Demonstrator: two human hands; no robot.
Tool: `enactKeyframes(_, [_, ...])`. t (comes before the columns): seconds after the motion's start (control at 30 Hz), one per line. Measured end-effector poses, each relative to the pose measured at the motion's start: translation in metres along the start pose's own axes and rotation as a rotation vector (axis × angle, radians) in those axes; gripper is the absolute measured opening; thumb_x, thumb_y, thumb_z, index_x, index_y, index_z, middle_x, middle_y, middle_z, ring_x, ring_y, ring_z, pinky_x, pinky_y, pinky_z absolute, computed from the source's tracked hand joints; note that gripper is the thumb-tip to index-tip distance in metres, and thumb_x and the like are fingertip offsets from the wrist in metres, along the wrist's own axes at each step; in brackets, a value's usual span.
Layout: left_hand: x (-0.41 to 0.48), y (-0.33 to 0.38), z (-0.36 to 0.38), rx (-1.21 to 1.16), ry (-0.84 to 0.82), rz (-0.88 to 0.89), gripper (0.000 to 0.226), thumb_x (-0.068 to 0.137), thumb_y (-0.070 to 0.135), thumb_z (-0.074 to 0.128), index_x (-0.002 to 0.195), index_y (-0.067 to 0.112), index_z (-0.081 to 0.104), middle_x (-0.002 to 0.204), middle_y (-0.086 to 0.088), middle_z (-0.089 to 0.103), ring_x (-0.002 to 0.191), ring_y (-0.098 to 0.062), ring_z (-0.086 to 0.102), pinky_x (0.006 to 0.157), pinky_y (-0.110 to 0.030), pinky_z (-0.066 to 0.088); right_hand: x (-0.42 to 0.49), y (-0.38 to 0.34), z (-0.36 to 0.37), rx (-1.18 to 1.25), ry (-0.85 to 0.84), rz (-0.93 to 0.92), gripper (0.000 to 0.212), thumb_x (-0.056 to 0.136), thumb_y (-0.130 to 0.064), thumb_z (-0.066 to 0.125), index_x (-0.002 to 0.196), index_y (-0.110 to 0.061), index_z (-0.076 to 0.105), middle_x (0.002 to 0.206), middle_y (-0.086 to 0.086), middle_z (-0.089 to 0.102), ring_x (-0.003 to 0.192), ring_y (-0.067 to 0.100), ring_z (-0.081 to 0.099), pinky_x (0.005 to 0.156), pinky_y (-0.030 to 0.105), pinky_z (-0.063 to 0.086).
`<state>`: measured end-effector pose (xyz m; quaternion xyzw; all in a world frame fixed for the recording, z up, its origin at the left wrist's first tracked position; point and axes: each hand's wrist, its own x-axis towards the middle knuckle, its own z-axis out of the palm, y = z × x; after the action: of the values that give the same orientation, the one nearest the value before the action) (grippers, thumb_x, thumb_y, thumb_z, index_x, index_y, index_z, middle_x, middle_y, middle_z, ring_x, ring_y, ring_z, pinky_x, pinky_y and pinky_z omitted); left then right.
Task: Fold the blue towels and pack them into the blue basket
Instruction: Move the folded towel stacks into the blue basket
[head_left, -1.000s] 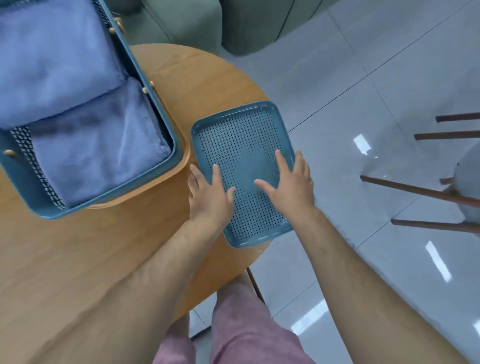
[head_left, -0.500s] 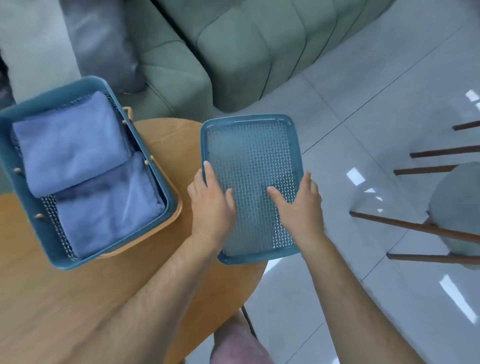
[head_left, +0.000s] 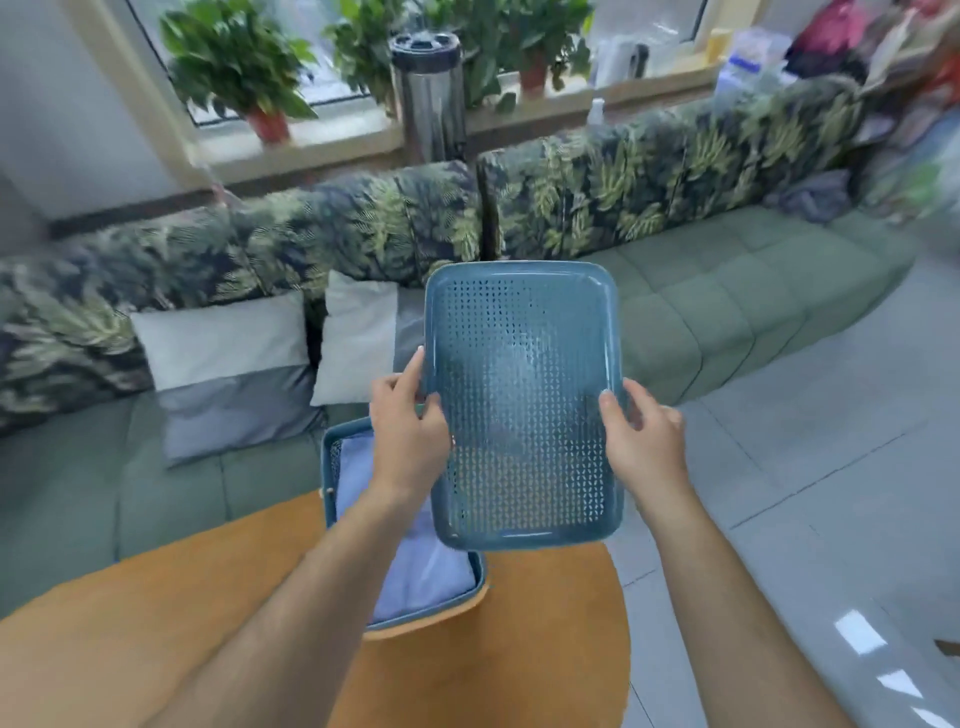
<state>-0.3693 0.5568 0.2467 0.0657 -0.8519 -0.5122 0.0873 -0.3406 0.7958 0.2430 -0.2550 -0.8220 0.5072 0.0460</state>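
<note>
Gripping the two long sides of a perforated lid (head_left: 524, 405), both hands hold it tilted in the air above the round wooden worktop (head_left: 156, 623). The left hand (head_left: 410, 431) curls round the lid's left edge, thumb on the near face; the right hand (head_left: 641, 441) clasps the right edge the same way. Below the lid and to its left, the blue basket (head_left: 328, 467) sits at the worktop's far edge, partly hidden by the left forearm and the lid's lower corner. Folded blue towels (head_left: 415, 571) lie inside it. Behind stands a green sofa (head_left: 727, 291) with pale cushions (head_left: 223, 338).
</note>
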Motion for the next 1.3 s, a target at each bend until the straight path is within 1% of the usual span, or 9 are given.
enactKeyframes(0.17, [-0.004,0.002,-0.083,-0.134,0.062,-0.067,0.036,0.104,0.015,0.049,0.133,0.035,0.058,0.1,0.007,0.06,0.083,0.004,0.061,0.086,-0.018,0.051,-0.009,-0.052,0.037,0.22,-0.175,-0.013,0.036,0.105,-0.053,0.042,0.123,-0.031,0.063,0.107,-0.007,0.069,0.096,0.007,0.063,0.084,0.024,0.048])
enactKeyframes(0.33, [-0.013,-0.02,-0.138,-0.47,0.145,-0.352,0.042,0.108,0.043,0.038,0.101,0.014,0.068,0.099,-0.006,0.075,0.098,-0.024,0.07,0.099,-0.046,0.053,-0.018,-0.077,0.065,0.261,-0.26,0.051,0.062,0.103,-0.065,0.022,0.1,-0.022,0.066,0.099,0.004,0.076,0.098,0.017,0.07,0.087,0.039,0.051])
enactKeyframes(0.47, [-0.021,-0.051,-0.156,-0.303,0.076,-0.478,0.048,0.089,0.057,0.066,0.08,0.011,0.058,0.095,-0.017,0.071,0.091,-0.031,0.067,0.089,-0.045,0.054,-0.029,-0.076,0.082,0.121,-0.378,0.023,0.061,0.093,-0.073,0.046,0.084,-0.016,0.066,0.084,-0.001,0.073,0.081,0.018,0.068,0.081,0.04,0.054])
enactKeyframes(0.6, [-0.031,-0.084,-0.146,-0.032,-0.066,-0.435,0.049,0.076,0.014,0.085,0.11,0.021,0.052,0.125,-0.006,0.05,0.104,-0.017,0.06,0.082,-0.027,0.05,-0.032,-0.046,0.11,-0.174,-0.538,-0.061,0.054,0.072,-0.049,0.087,0.107,-0.024,0.055,0.109,-0.011,0.065,0.1,0.011,0.064,0.089,0.038,0.053])
enactKeyframes(0.7, [-0.037,-0.098,-0.128,0.006,-0.168,-0.389,0.071,0.078,0.01,0.082,0.133,0.026,0.041,0.124,0.002,0.043,0.113,-0.014,0.052,0.095,-0.031,0.048,-0.037,-0.022,0.14,-0.39,-0.601,-0.086,0.102,0.051,-0.074,0.085,0.133,-0.029,0.046,0.125,-0.009,0.059,0.116,0.016,0.059,0.097,0.043,0.052])
enactKeyframes(0.8, [-0.038,-0.126,-0.11,0.084,-0.18,-0.412,0.055,0.073,0.021,0.086,0.115,0.019,0.051,0.113,0.006,0.052,0.11,-0.015,0.056,0.094,-0.035,0.051,-0.034,0.007,0.166,-0.515,-0.573,-0.06,0.133,0.037,-0.088,0.075,0.145,-0.02,0.038,0.136,0.004,0.051,0.128,0.027,0.05,0.105,0.05,0.047])
enactKeyframes(0.97, [-0.041,-0.173,-0.091,0.208,-0.194,-0.526,0.056,0.064,0.047,0.083,0.107,0.034,0.051,0.111,0.005,0.057,0.108,-0.021,0.056,0.096,-0.049,0.051,-0.038,0.029,0.189,-0.59,-0.57,-0.031,0.111,0.046,-0.078,0.079,0.135,-0.022,0.044,0.131,0.004,0.049,0.129,0.028,0.045,0.107,0.049,0.042])
enactKeyframes(1.13, [-0.044,-0.193,-0.076,0.241,-0.161,-0.568,0.058,0.078,0.033,0.081,0.124,0.022,0.047,0.119,-0.001,0.04,0.122,-0.028,0.044,0.107,-0.04,0.037,-0.039,0.043,0.212,-0.654,-0.563,-0.03,0.114,0.063,-0.066,0.084,0.151,-0.021,0.028,0.144,0.005,0.034,0.138,0.027,0.031,0.113,0.045,0.034])
enactKeyframes(1.3, [-0.04,-0.203,-0.065,0.319,-0.17,-0.551,0.063,0.082,0.036,0.077,0.134,0.019,0.044,0.131,-0.009,0.045,0.127,-0.03,0.039,0.106,-0.041,0.034,-0.032,0.056,0.221,-0.681,-0.545,-0.009,0.122,0.068,-0.067,0.081,0.158,-0.02,0.014,0.151,0.006,0.027,0.141,0.028,0.025,0.115,0.046,0.032])
